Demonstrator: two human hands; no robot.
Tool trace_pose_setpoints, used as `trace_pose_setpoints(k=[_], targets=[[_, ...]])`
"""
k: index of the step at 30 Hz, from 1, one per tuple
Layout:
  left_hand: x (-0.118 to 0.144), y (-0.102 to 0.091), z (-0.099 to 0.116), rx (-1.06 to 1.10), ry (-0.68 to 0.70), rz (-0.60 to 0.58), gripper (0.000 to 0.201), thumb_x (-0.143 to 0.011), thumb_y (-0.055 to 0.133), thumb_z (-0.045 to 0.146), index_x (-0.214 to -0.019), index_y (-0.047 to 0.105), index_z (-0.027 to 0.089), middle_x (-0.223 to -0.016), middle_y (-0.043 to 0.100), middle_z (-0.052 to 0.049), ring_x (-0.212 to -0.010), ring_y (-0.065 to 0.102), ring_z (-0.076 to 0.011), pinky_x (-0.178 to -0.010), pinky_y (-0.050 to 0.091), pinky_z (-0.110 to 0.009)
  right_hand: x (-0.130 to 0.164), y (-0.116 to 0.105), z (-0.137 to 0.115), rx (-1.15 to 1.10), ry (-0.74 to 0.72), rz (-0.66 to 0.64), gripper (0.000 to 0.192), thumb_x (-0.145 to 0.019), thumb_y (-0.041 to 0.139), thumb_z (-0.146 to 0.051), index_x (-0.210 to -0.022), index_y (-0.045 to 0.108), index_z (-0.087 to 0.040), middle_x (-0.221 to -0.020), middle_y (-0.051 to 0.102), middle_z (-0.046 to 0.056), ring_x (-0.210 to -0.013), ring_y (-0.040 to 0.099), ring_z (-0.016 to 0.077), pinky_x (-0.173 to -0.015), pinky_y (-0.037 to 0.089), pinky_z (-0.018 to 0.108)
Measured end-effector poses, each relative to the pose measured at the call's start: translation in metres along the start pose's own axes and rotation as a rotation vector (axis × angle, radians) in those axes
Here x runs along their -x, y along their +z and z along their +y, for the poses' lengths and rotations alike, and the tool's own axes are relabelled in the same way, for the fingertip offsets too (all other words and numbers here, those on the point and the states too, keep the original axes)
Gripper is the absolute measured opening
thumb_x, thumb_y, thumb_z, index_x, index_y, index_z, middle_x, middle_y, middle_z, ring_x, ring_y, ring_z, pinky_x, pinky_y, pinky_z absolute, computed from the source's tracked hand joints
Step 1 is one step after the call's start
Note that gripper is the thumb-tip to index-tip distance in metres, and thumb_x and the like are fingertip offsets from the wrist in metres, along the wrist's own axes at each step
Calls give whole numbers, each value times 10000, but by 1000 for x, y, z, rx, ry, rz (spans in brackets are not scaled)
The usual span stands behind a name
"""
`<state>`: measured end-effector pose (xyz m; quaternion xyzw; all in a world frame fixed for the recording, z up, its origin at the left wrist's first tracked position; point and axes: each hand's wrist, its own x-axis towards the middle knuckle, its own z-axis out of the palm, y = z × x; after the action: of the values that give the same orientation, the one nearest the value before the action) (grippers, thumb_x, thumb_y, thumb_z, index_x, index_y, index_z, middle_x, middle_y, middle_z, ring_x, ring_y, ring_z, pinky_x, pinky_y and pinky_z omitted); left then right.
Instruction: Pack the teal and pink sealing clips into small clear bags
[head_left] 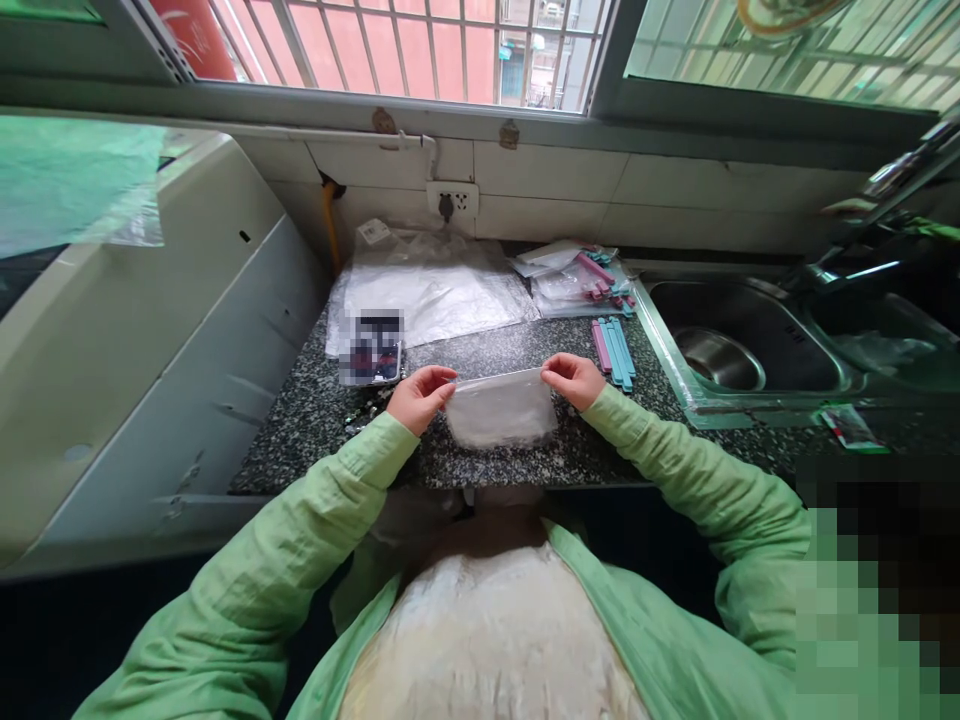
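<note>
You stand at a speckled granite counter (315, 420) under a barred window (420, 45), with a steel sink (750, 340) to your right. Your left hand (420, 397) and right hand (574, 378) are both pinched shut on the top edge of a bag (501, 408), one at each upper corner, holding that edge stretched straight between them. The bag is small, clear and slightly cloudy, roughly rectangular, and it hangs a little slack with its lower part resting on the counter just in front of you. Beyond it lies a stack of clear sheets (431, 290), and next to the sink sits a row of pink and blue clips (615, 350), with more clips in a packet (581, 280) behind them.
</note>
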<state>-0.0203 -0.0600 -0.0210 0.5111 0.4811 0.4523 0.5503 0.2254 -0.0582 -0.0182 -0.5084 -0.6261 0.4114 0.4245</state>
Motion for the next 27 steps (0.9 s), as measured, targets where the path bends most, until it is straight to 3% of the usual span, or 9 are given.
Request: trace_pose_setpoints(k=[8, 15, 20, 24, 27], targets=[[7, -11, 5, -75, -17, -174, 350, -525, 649, 327, -807, 633, 119, -623, 603, -21, -531, 490, -102, -474, 387, -216, -5, 4, -19, 37, -104, 5, 170, -636, 581, -324, -660, 549, -159, -595, 552, -7, -556, 500, 97, -559, 432, 244], [4, -23, 8, -138, 20, -127, 316, -514, 659, 356, -732, 663, 127, -747, 664, -61, -684, 562, -162, -627, 440, -268, 0, 5, -21, 109, -122, -52, 178, -648, 566, -330, -641, 548, -153, -565, 529, -13, -513, 459, 81, -501, 393, 223], [4, -20, 4, -93, -31, -153, 445, -509, 670, 457, -803, 659, 123, -674, 645, -50, -584, 529, -124, -528, 405, -226, 2, 8, -17, 65, -67, -140, 196, -634, 568, -343, -636, 545, -148, -551, 514, -17, -497, 443, 76, -485, 376, 220], [4, -16, 2, -133, -120, -231, 402, -416, 723, 463, -622, 653, 125, -569, 614, -29, -532, 505, -114, -516, 393, -228, -5, 11, -20, 25, -72, -153, 230, -621, 589, -381, -636, 546, -155, -552, 512, -17, -497, 438, 77, -484, 377, 223], [2, -18, 3, -114, -73, -153, 382, -403, 726, 471, -531, 619, 126, -486, 561, -1, -489, 469, -98, -505, 380, -230, -13, 13, -19, 21, -80, -148, 256, -618, 599, -407, -641, 549, -157, -556, 525, -13, -504, 451, 83, -492, 389, 227]])
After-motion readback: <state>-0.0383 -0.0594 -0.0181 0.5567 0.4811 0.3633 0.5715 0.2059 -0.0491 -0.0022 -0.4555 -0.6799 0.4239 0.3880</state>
